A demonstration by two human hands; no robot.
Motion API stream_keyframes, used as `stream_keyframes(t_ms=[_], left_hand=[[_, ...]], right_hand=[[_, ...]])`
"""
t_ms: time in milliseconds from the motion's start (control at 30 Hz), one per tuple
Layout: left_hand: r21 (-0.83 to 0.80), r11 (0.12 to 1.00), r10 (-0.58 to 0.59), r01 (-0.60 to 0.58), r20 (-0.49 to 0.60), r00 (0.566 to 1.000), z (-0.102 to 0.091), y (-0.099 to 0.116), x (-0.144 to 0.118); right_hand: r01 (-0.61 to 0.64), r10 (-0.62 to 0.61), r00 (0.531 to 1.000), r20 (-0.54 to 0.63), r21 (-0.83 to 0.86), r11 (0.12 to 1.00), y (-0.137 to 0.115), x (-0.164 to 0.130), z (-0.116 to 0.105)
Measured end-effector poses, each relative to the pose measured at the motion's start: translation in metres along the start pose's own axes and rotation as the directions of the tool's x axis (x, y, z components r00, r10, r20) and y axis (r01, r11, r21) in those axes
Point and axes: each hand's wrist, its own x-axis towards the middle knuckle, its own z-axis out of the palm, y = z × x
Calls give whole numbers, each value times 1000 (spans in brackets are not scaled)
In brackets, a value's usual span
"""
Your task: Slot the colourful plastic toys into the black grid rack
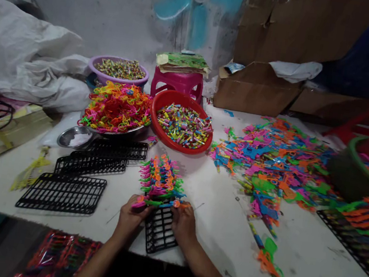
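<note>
— Head view, near edge of the white surface [213, 226]?
— Black grid tray [159, 229] lying flat there, half loaded with rows of bright plastic toy pieces [160, 181]. Left hand [131, 218] on the tray's left side, fingers pinched on a pink piece at the front row. Right hand [184, 223] on the right side, fingers closed on an orange piece beside it.
— Farther off?
— Spare black trays [69, 188] stacked to the left. Red bowl [176, 100] of small wrapped candies behind, touching a metal bowl heaped with neon rings [117, 106]. Purple bowl [93, 63] beyond. Loose colourful pieces [274, 163] spread wide to the right, well apart from the hands. Cardboard boxes [258, 87] at the back.
</note>
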Motion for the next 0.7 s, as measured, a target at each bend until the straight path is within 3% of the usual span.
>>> stream_keyframes(t_ms=[100, 267, 400, 533, 700], left_hand=[[-26, 998, 63, -64, -35, 997, -4, 9, -2], [119, 982, 149, -146, -24, 988, -18, 12, -11], [161, 957, 237, -240, 39, 971, -22, 7, -17], [170, 975, 151, -144, -31, 988, -20, 1, -16], [-17, 997, 70, -71, -51, 996, -18, -1, -5]], right_hand=[[-8, 8, 1000, -15, -4, 1000, 0, 1, 0], [-17, 17, 1000, -19, 13, 1000, 2, 0, 2], [-21, 21, 999, -24, 8, 1000, 4, -2, 4], [0, -1, 1000, -28, -21, 1000, 7, -3, 6], [-9, 7, 999, -35, -56, 998, 9, -4, 7]])
